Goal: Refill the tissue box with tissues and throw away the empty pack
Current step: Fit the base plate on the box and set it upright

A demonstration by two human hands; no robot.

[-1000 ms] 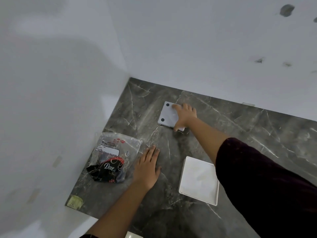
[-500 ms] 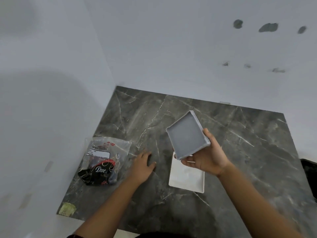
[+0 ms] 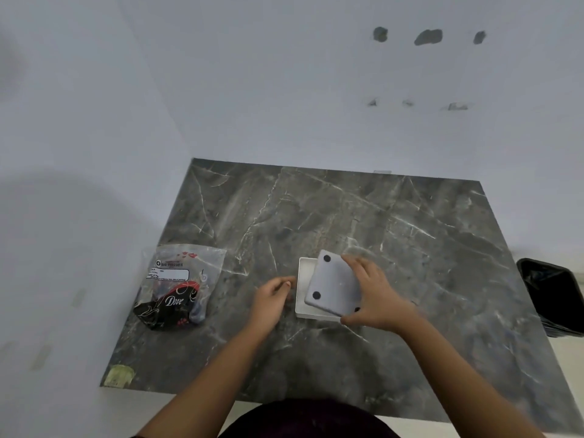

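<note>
My right hand (image 3: 371, 295) grips a white square box part with black round feet (image 3: 333, 286), feet up, slightly turned, resting on the white tissue box half (image 3: 301, 279) that lies on the dark marble table (image 3: 395, 248). My left hand (image 3: 271, 297) rests beside the box's left edge, fingers loosely curled, holding nothing. The clear plastic tissue pack with a black and red Dove print (image 3: 177, 286) lies flat at the left of the table, apart from both hands.
A black bin (image 3: 553, 295) stands on the floor past the table's right edge. White walls close off the back and left. A yellowish sticker (image 3: 119, 376) marks the table's front left corner.
My right hand picked the footed box part up from the back of the table, carried it forward, turned it feet up and set it on the white half. My left hand slid right.
</note>
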